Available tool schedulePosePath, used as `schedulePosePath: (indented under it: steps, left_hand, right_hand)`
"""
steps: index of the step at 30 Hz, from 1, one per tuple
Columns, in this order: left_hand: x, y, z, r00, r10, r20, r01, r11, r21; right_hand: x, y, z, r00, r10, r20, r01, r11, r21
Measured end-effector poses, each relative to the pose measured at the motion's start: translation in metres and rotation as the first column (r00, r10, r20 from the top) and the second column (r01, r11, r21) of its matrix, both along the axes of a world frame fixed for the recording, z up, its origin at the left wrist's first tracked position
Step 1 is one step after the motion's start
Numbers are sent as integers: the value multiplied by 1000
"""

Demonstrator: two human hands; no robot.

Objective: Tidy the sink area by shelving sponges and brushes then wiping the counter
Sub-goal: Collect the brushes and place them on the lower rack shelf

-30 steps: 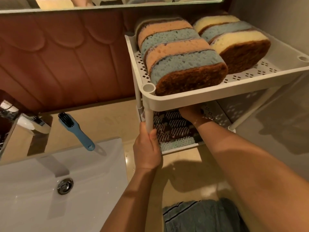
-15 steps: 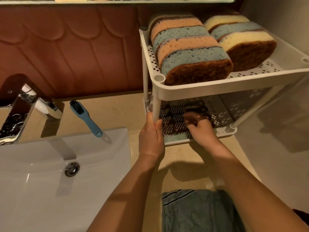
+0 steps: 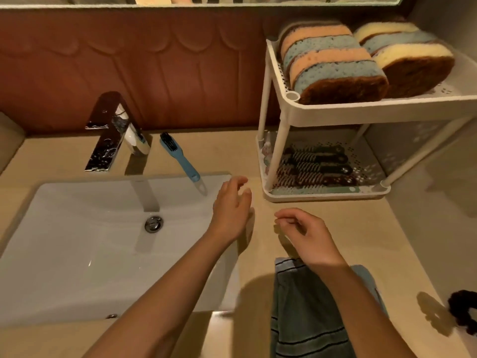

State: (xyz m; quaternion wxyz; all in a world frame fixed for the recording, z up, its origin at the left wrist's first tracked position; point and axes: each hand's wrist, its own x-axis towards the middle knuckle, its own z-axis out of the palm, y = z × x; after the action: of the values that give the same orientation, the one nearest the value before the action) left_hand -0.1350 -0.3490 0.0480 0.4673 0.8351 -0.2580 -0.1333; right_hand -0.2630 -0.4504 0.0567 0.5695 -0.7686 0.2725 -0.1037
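**Both hands empty, one blue brush left by the sink**

Quick rundown of the sink area rn. Left hand hovers over the right edge of the white sink, fingers spread loose, holding nothing. Right hand is over the beige counter just in front of the rack, fingers curled in a bit w/ thumb and index close together, but there's nothing between them as far as I can tell — so empty too.

The two-tier white rack sits on the counter at the right, against the wall. Top tier has the sponges stood on edge in two rows — orange/blue ones on the left, yellow/blue ones on the right, all w/ dark brown scrub sides. Bottom tier has a bunch of brushes lying side by side, dark handles pointing right, bristles left. Can't count them exactly, too dark under there.

One blue brush w/ black bristles lies on the counter behind the sink, just right of the chrome faucet, its handle end poking out over the sink rim. The left hand is near that end but not touching.

A blue striped towel lies on the counter at the near edge, partly under the right forearm. Some dark fuzzy thing sits at the far right edge, can't tell what it is.
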Motion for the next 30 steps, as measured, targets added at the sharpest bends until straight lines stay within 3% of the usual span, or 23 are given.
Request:
schedulePosePath:
  steps: [5,11,20,26,30]
  left_hand:
    - [-2,96,4,961,-93,-262,129,984,121]
    - [-5,205,11,933,111,-342,-57,985,164]
    - [-17,370,19,828,522,-207,-479,849,223]
    - [-13,449,-2,740,671,-46,-587,678,443]
    - [0,478,-14,723,690,0,-596,624,505]
  right_hand:
    - [9,53,-8,993,116,-5,-115,990,79]
    - [21,122,-24,985,173,4,-171,975,144]
    - [43,234,-25,920,384,-84,-360,909,210]
    - [69,289,-21,851,516,-98,-507,856,98]
    - [88,316,-20,817,561,-134,-554,828,83]
